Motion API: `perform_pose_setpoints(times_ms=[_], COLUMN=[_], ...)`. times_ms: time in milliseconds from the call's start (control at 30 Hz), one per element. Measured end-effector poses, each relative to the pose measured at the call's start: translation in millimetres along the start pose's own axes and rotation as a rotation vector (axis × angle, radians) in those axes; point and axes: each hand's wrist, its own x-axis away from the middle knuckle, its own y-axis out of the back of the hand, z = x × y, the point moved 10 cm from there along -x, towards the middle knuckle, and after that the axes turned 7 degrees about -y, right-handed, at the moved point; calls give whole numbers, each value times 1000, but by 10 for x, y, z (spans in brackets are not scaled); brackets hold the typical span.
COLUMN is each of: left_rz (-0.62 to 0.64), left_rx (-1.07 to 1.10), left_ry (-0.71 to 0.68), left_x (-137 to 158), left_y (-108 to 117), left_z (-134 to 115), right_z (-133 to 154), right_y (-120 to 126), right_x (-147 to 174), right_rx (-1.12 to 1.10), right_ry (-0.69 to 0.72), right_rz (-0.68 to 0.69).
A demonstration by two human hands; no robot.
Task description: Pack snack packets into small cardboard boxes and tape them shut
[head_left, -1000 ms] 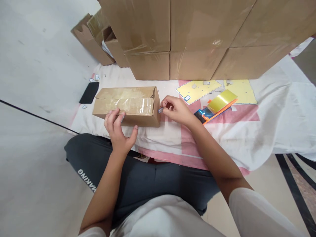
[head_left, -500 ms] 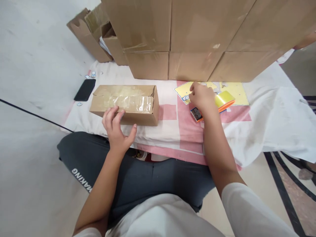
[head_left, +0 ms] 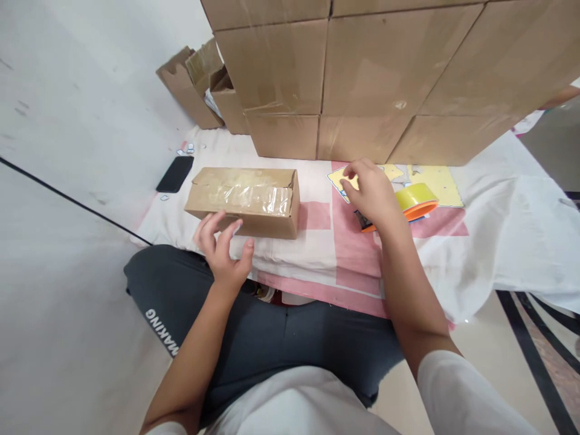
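Observation:
A taped cardboard box (head_left: pixel 242 193) lies lengthwise on the cloth before me. My left hand (head_left: pixel 220 251) is by its front edge, fingers spread and thumb apart; a pale patch shows on one fingertip. Over the left part of a yellow paper sheet (head_left: pixel 437 181) with blue-edged shapes is my right hand (head_left: pixel 371 190). Its fingers are curled, with a gap between thumb and forefinger, and nothing can be made out between them. Partly behind my right wrist is a glossy yellow and orange looped object (head_left: pixel 417 199), its left end dark.
Stacked cardboard boxes (head_left: pixel 367 66) form a wall at the back. Open cartons (head_left: pixel 190 90) lean at the back left. A black phone-like slab (head_left: pixel 175 174) and small paper pieces (head_left: pixel 190 148) lie near the white wall. The white and pink cloth (head_left: pixel 357 254) covers the low surface.
The view has tilted up and shifted left, so everything sits lower and further right. My left fingers have come slightly off the box's top edge. My right thumb and forefinger now show a gap.

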Motion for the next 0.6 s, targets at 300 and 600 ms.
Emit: perform_pose_setpoints(times_ms=[300, 600], left_rz=[137, 147], left_rx=[250, 233], left_ry=[-347, -238], left_x=[136, 76], left_y=[-194, -219], left_z=[-626, -512], right_z=[1617, 1504], right_y=[-421, -510], right_x=[1142, 1030], right_rx=[-300, -136], right_ry=[727, 611], right_rz=[507, 495])
